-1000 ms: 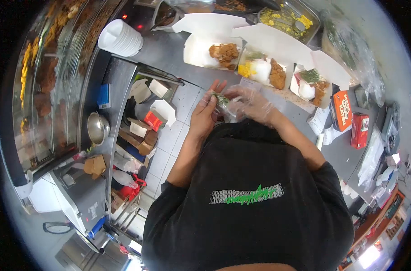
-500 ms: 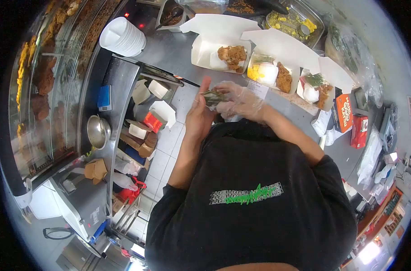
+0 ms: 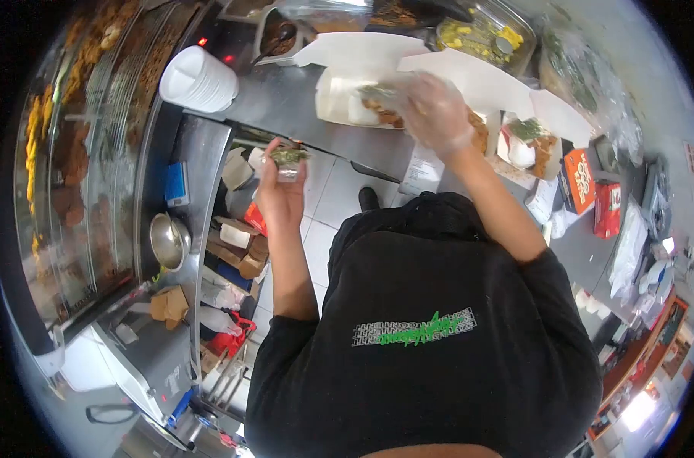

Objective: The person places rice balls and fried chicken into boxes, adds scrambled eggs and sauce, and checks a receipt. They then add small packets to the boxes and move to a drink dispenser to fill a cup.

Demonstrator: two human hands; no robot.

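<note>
My left hand (image 3: pixel 280 200) is bare and raised in front of the counter, closed around a small clear packet with green leaves (image 3: pixel 289 156). A clear plastic glove covers my right hand (image 3: pixel 436 113), which is over the leftmost open white box (image 3: pixel 336 91). Green leafy herbs (image 3: pixel 376 91) show at its fingertips, just above the white rice (image 3: pixel 360 112) and fried chicken (image 3: pixel 393 120) in that box. My gloved hand hides much of the middle box. In the right box, a green herb portion (image 3: pixel 525 128) lies by the rice and chicken.
Stacked white bowls (image 3: pixel 200 80) stand at the counter's left end. Behind the boxes are a dark sauce tub (image 3: pixel 280 38) and a tray of yellow food (image 3: pixel 490 38). An orange box (image 3: pixel 578 181) and a red box (image 3: pixel 606 210) stand right. A steel bowl (image 3: pixel 169 240) sits left.
My hands have parted. The left moved left with the packet; my gloved right hand moved up and right to the leftmost box, with herbs at its fingers.
</note>
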